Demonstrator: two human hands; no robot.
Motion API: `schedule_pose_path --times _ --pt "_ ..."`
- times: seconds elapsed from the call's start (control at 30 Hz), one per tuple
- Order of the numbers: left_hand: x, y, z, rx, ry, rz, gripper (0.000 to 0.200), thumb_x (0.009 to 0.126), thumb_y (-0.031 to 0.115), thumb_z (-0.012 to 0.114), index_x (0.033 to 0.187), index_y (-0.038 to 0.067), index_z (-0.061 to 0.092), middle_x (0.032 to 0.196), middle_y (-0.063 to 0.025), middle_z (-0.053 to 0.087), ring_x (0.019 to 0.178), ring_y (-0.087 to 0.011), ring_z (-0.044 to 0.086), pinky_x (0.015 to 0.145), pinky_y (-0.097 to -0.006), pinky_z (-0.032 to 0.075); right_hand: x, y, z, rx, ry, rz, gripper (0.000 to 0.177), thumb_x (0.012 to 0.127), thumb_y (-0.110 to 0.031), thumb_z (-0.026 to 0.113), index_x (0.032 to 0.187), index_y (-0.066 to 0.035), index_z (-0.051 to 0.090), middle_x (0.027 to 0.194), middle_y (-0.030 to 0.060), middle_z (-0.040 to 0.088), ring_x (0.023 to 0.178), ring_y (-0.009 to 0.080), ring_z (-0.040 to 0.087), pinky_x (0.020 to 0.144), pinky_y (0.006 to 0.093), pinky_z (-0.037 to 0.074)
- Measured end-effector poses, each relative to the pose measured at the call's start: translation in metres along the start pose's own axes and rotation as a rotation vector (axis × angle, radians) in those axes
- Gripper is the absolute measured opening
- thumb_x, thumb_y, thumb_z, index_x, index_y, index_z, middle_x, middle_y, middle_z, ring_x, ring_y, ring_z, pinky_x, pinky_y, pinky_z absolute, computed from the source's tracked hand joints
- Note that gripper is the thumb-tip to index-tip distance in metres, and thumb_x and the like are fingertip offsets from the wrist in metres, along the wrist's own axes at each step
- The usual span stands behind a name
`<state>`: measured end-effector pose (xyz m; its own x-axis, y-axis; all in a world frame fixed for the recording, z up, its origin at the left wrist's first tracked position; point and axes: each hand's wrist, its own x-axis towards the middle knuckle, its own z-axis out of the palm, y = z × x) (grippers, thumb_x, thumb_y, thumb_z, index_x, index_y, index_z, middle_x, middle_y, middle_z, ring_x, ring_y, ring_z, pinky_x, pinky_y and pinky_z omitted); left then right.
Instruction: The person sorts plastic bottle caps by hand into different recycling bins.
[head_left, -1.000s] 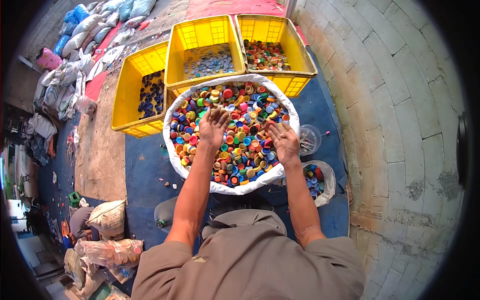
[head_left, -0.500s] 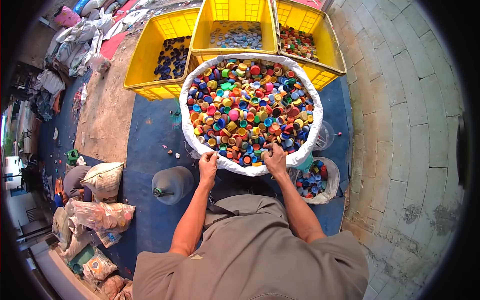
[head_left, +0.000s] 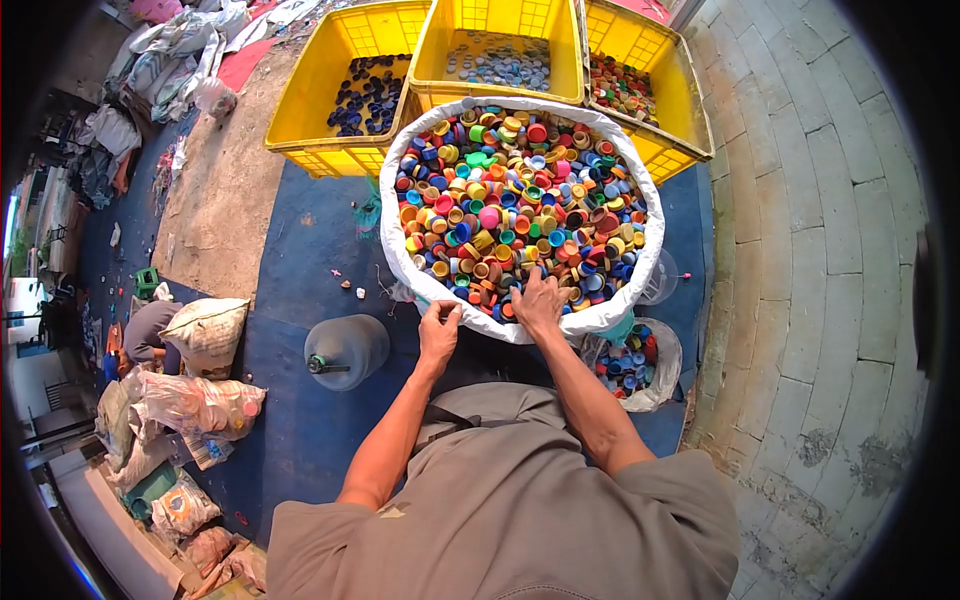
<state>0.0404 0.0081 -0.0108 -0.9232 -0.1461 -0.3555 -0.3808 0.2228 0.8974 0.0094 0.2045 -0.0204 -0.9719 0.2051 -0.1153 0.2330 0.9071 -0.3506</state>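
Left hand pinches near rim of white sack. Right hand just beside it, fingers loosely spread on mixed bottle caps filling sack. Water jug left of sack, on blue mat. Three yellow crates beyond, against sack's far rim.

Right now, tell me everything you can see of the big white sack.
The white sack looks like plastic fabric, wide open, rim rolled outward. It stands on the blue mat, brim-full of mixed coloured bottle caps, far side next to yellow crates. The left hand grips its near rim; the right hand rests on the caps inside.
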Motion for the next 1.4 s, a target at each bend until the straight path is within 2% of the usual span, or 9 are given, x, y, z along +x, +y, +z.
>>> schedule_pose_path --times 0.23,0.27,0.37,0.4,0.5,0.67,0.8,0.97,1.4 --pt "0.000 0.003 0.007 0.087 -0.037 0.030 0.022 0.087 0.019 0.064 0.098 0.000 0.064 0.084 -0.0089 0.067 0.077 -0.0167 0.061 0.073 -0.0303 0.048 0.003 -0.002 0.003 0.194 -0.020 0.176 0.047 0.078 -0.026 0.067 0.116 -0.004 0.050 0.085 0.0112 0.066 0.098 0.0305 0.054 0.086 0.0503 0.029" --pt "0.001 0.005 0.009 0.095 -0.048 0.039 0.022 0.086 0.018 0.064 0.098 0.000 0.063 0.084 -0.0090 0.067 0.077 -0.0167 0.062 0.072 -0.0301 0.048 0.002 0.003 0.002 0.244 0.023 0.159 0.047 0.077 -0.024 0.069 0.115 -0.002 0.052 0.083 0.0097 0.066 0.089 0.0270 0.058 0.084 0.0468 0.036" --pt "0.008 0.010 0.021 0.048 -0.107 0.067 0.021 0.084 0.015 0.066 0.098 -0.001 0.062 0.084 -0.0095 0.068 0.076 -0.0172 0.063 0.071 -0.0295 0.050 0.004 0.018 -0.013 0.745 -0.022 0.293 0.047 0.077 -0.020 0.069 0.117 -0.002 0.053 0.081 0.0088 0.067 0.078 0.0251 0.062 0.074 0.0407 0.047" --pt "0.011 0.012 0.027 0.022 -0.132 0.078 0.021 0.084 0.013 0.067 0.098 -0.001 0.061 0.084 -0.0097 0.068 0.076 -0.0174 0.064 0.071 -0.0293 0.050 0.003 0.022 -0.018 0.866 0.040 0.282 0.042 0.078 -0.015 0.071 0.114 0.000 0.055 0.080 0.0062 0.066 0.069 0.0182 0.063 0.064 0.0304 0.050" --pt "0.028 0.020 0.049 0.130 -0.153 0.206 0.023 0.081 0.012 0.070 0.098 -0.001 0.060 0.085 -0.0106 0.068 0.077 -0.0178 0.066 0.071 -0.0290 0.051 -0.007 0.043 -0.043 1.437 -0.136 0.410 0.032 0.084 -0.009 0.066 0.113 0.001 0.056 0.084 0.0017 0.059 0.073 0.0108 0.060 0.069 0.0257 0.052" --pt "0.055 0.060 0.092 0.402 -0.200 0.632 0.042 0.071 0.011 0.074 0.109 0.005 0.055 0.094 -0.0074 0.066 0.086 -0.0263 0.055 0.079 -0.0378 0.044 -0.037 0.073 -0.066 1.832 -0.219 0.434 0.035 0.082 -0.007 0.061 0.116 -0.001 0.054 0.100 0.0084 0.058 0.087 0.0198 0.062 0.081 0.0361 0.054" --pt "0.073 0.089 0.123 0.588 -0.216 0.828 0.057 0.071 0.010 0.074 0.123 0.005 0.051 0.099 -0.0081 0.066 0.092 -0.0273 0.056 0.083 -0.0398 0.042 -0.067 0.080 -0.073 2.154 -0.136 0.488 0.041 0.065 0.000 0.043 0.105 0.002 0.054 0.096 0.0144 0.056 0.090 0.0258 0.058 0.083 0.0414 0.051" --pt "0.099 0.090 0.152 0.784 -0.257 1.066 0.057 0.071 0.006 0.060 0.127 0.005 0.050 0.098 -0.0118 0.064 0.096 -0.0291 0.051 0.081 -0.0411 0.039 -0.100 0.082 -0.067 2.228 -0.050 0.506 0.035 0.066 -0.002 0.046 0.099 0.000 0.054 0.094 0.0119 0.056 0.088 0.0246 0.058 0.085 0.0415 0.049" --pt "0.109 0.086 0.165 0.849 -0.326 1.033 0.056 0.069 0.008 0.070 0.123 0.009 0.055 0.104 -0.0093 0.064 0.101 -0.0294 0.051 0.084 -0.0396 0.038 -0.110 0.088 -0.064 2.162 0.028 0.575 0.019 0.076 -0.006 0.053 0.095 -0.004 0.054 0.088 0.0079 0.057 0.084 0.0202 0.058 0.080 0.0369 0.049"
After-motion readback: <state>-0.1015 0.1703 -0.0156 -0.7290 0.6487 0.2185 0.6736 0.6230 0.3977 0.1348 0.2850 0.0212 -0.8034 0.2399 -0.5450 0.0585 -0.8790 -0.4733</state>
